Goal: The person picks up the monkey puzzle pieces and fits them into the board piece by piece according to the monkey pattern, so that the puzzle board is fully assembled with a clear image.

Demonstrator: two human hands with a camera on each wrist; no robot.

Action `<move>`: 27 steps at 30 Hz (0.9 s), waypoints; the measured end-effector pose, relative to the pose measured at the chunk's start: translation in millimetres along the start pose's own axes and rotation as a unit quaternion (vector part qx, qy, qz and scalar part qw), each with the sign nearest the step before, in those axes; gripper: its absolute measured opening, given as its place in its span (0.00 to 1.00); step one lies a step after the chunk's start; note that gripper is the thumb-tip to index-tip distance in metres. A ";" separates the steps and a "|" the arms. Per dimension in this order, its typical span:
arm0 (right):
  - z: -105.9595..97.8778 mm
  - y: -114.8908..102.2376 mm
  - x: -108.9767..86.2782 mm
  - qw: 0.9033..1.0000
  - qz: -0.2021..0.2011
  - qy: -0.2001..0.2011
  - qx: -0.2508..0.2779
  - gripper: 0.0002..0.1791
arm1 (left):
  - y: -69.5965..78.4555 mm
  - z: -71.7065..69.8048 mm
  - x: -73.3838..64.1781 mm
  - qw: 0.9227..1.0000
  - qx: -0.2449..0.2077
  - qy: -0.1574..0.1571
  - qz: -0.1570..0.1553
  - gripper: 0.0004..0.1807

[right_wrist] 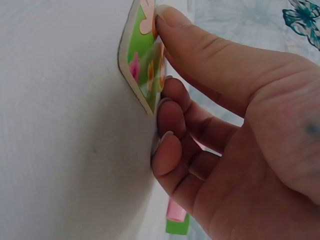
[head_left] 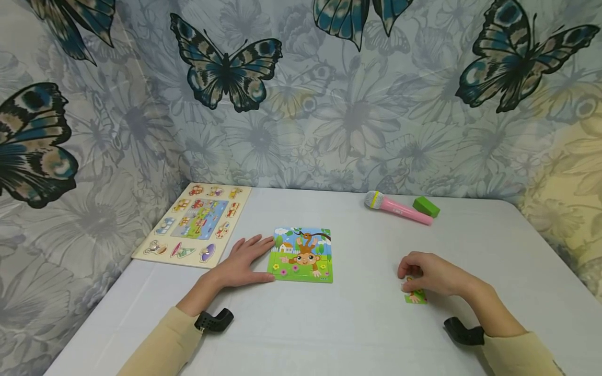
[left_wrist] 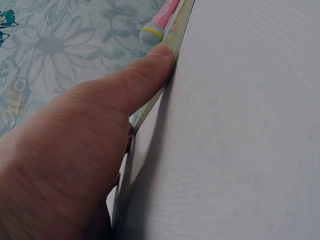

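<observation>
A square monkey jigsaw puzzle (head_left: 303, 256) lies flat near the middle of the table. My left hand (head_left: 241, 265) is beside it, fingers spread and straight, with thumb and fingertips at its left edge. In the left wrist view the thumb reaches the edge of the thin board. To the right, my right hand (head_left: 437, 274) pinches a small green puzzle piece (right_wrist: 142, 55) with a pink flower and part of an orange figure on it. The piece sits low at the tabletop, its upper part hidden by the fingers in the head view.
A wooden picture board (head_left: 143, 249) with several small pictures lies at the back left. Toward the back right are a pink toy microphone (head_left: 400, 208) and a green block (head_left: 426, 207). A patterned curtain (head_left: 291, 141) stands along the table's (head_left: 357, 334) back edge.
</observation>
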State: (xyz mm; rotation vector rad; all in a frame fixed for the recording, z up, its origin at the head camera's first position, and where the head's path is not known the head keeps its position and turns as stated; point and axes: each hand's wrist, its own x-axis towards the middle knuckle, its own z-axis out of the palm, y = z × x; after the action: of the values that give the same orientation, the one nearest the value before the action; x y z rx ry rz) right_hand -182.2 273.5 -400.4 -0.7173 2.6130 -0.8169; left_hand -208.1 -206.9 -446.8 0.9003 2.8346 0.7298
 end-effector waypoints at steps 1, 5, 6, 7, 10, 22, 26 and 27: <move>-0.2 0.0 -0.4 1.000 0.001 -0.001 0.002 0.13 | 0.1 -0.2 -0.2 1.000 0.001 -0.001 -0.001 0.50; -1.1 0.7 -2.1 1.000 0.005 -0.005 0.003 0.15 | 0.8 -0.9 -1.5 1.000 0.000 -0.001 0.000 0.50; -1.5 0.9 -2.5 1.000 0.007 -0.006 0.002 0.15 | 0.9 -1.0 -1.7 1.000 -0.001 0.000 0.001 0.50; -1.8 1.3 -3.0 1.000 0.008 -0.007 -0.001 0.16 | 0.9 -0.9 -1.9 1.000 0.000 -0.001 0.001 0.50; -2.8 2.6 -4.3 1.000 0.011 -0.011 -0.007 0.18 | 1.1 -0.9 -1.5 1.000 0.000 -0.003 -0.001 0.50; -3.3 0.1 -8.1 0.999 0.023 -0.035 -0.007 0.23 | 0.7 0.7 -0.8 1.000 -0.003 -0.002 0.002 0.50; -2.9 -0.6 -8.5 0.999 0.022 -0.034 -0.009 0.23 | 1.4 -0.3 -1.4 1.000 -0.004 0.000 0.003 0.49; -2.8 -0.7 -8.5 0.999 0.022 -0.033 -0.010 0.23 | 1.5 -0.3 -1.7 1.000 -0.004 0.000 0.003 0.49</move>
State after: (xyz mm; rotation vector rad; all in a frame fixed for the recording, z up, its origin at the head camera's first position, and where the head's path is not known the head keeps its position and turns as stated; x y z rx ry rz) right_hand -176.1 278.9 -396.6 -0.6791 2.5722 -0.7427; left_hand -206.0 -206.9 -446.0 0.9068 2.8293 0.7416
